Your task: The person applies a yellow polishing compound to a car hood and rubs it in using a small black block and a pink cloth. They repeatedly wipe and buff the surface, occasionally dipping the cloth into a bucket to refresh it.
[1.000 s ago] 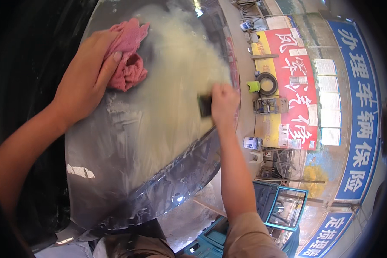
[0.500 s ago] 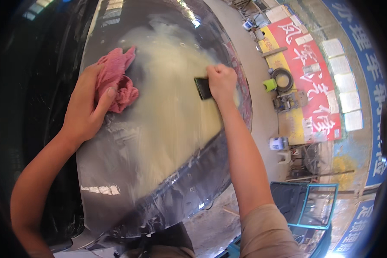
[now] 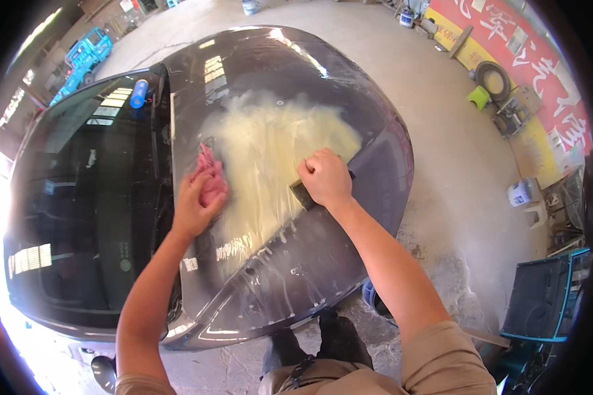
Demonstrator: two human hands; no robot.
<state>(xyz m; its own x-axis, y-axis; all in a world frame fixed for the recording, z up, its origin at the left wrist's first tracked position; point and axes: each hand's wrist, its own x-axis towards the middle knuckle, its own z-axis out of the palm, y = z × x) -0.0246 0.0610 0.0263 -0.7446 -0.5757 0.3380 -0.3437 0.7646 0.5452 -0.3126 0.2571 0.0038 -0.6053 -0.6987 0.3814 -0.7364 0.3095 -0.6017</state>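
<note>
A dark car hood (image 3: 257,72) lies before me, with a wet-looking, pale yellow patch (image 3: 257,151) over its middle. Whitish liquid streaks run from the patch towards the near side. In my right hand (image 3: 327,176) is a dark, flat sanding block (image 3: 302,196), pressed on the patch's near right edge. My fingers wrap over its top and hide part of it. A crumpled pink cloth (image 3: 212,189) is gripped in my left hand (image 3: 192,209), at the patch's left border and low against the hood.
The dark windshield (image 3: 79,217) is on the left, with a blue cylinder (image 3: 138,94) on its far corner. A blue bucket (image 3: 370,296) stands beside the near fender. To the right are a tyre (image 3: 492,80), a white bucket (image 3: 522,191) and a loose vehicle door (image 3: 537,296).
The view has shifted, so more of the car and floor shows. My right hand has drawn the block nearer, to the patch's near edge. The pink cloth remains in my left hand.
</note>
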